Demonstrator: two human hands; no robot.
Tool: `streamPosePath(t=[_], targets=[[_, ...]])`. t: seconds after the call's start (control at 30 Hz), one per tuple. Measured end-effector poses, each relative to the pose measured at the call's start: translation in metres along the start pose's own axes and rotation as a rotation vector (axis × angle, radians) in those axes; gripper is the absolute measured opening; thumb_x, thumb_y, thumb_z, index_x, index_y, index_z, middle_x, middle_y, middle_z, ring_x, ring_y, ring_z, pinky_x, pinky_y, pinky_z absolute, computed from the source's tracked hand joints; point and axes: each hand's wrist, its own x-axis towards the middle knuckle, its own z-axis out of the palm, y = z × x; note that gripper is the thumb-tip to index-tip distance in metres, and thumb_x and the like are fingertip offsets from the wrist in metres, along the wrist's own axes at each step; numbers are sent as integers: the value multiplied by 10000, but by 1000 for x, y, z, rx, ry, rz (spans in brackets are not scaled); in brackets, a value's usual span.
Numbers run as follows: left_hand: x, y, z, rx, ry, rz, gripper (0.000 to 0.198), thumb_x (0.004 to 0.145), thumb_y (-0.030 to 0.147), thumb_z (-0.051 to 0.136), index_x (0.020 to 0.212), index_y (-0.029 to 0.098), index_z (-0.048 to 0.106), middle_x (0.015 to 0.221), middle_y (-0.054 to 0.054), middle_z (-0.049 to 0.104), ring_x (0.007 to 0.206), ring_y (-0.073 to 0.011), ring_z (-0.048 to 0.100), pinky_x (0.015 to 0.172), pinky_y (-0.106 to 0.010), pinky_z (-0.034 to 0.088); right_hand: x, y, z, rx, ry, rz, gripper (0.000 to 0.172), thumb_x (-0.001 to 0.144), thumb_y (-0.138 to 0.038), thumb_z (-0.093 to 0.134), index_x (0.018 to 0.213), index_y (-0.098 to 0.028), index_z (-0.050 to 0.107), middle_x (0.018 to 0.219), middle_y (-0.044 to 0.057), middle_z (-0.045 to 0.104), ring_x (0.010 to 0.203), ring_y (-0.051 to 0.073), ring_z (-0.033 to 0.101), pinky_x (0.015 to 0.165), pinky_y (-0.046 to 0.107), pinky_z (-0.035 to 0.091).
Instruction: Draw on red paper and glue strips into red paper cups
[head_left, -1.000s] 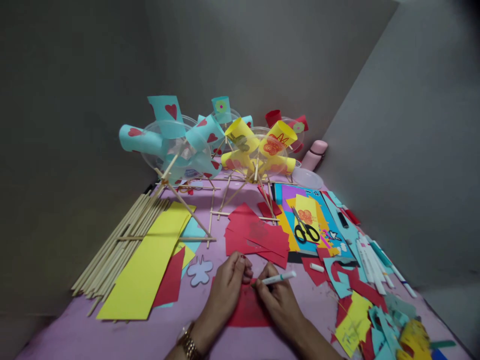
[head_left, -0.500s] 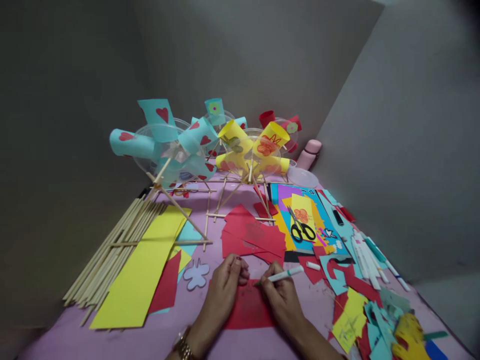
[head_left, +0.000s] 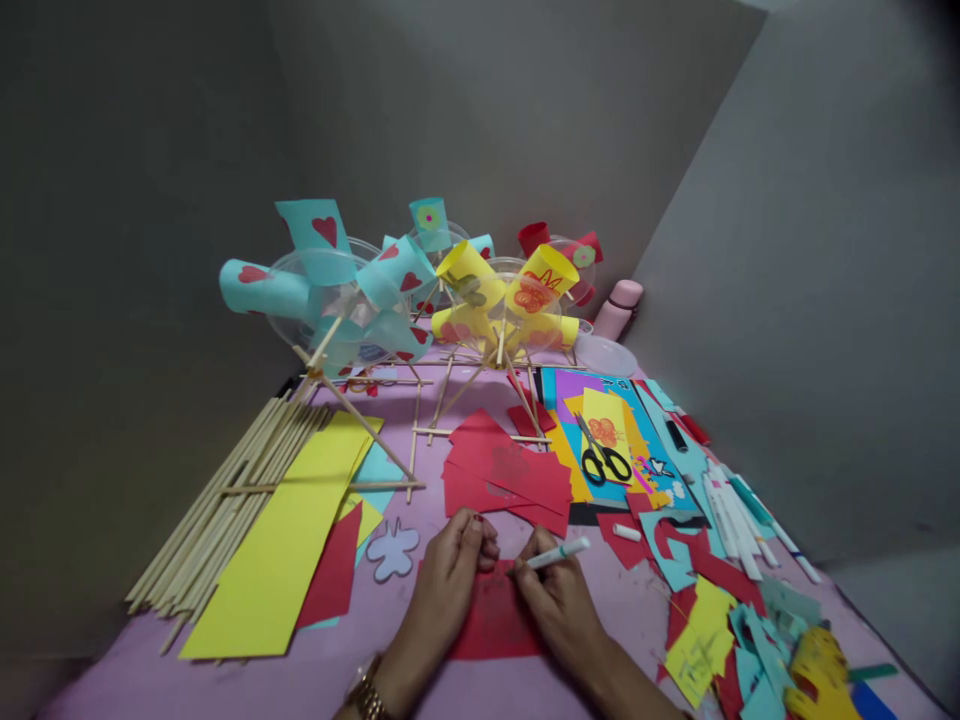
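A white felt-tip pen (head_left: 561, 553) with a green band is gripped in my right hand (head_left: 551, 590), its tip low at the upper right of a red paper sheet (head_left: 499, 640). Faint dark marks show on that sheet. My left hand (head_left: 452, 570) is loosely closed, resting on the sheet's left edge with its fingers curled and nothing visible in them. Left of it lies a pale butterfly-shaped cutout (head_left: 393, 550). More red paper pieces (head_left: 499, 462) overlap just beyond both hands. A white pen cap (head_left: 627, 532) lies to the right.
Yellow paper strips (head_left: 270, 560) and wooden sticks (head_left: 202, 520) lie at left. Stick stands carry blue paper cups (head_left: 266, 288) and yellow paper cups (head_left: 541, 282) on clear discs. Black-handled scissors (head_left: 606, 464), several pens (head_left: 731, 520) and paper scraps (head_left: 701, 640) lie at right; a pink bottle (head_left: 619, 308) lies behind.
The pen in my right hand has shifted slightly left and now points more steeply toward the red sheet. My left hand has stayed in place.
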Motion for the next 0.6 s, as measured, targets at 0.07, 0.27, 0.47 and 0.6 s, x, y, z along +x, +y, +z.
streamPosePath(t=[0.07,0.27,0.47,0.6], targets=[[0,-1,0,1,2,-1,349,916,487,383,806,194,536,757,-23,598,738,-180,611,695,-307,505,1,1,0,2,-11,-2,148,819,-242,401,675,-243,366,610,-47,435,582,154,458,579,267,347],[0,0,1,4,4,1,351,911,490,386,799,193,537,747,-26,600,731,-182,612,688,-306,506,1,-1,-1,3,-7,4,149,814,-236,405,670,-242,366,613,-45,439,585,152,453,572,263,343],[1,0,0,5,3,4,343,918,480,386,808,195,543,754,-24,605,739,-179,613,693,-299,501,1,-2,-1,9,4,4,157,808,-235,419,663,-243,358,596,-54,424,569,147,442,564,263,336],[2,0,1,3,4,1,344,918,480,388,807,194,543,750,-26,607,731,-181,615,686,-302,503,1,4,1,89,30,12,168,825,-249,442,666,-236,389,608,-53,436,579,142,441,563,258,339]])
